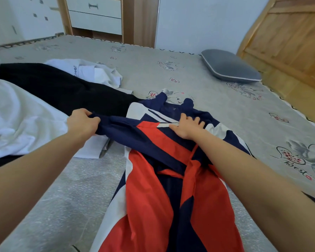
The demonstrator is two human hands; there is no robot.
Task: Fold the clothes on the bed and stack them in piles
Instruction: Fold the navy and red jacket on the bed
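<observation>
Trailing rightward from left grip (83, 122): jacket (164, 179)

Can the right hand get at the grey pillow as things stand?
Probably not without leaning: the right hand lies flat on the navy, red and white jacket, and the grey pillow sits far off. Only bare mattress lies between.
</observation>
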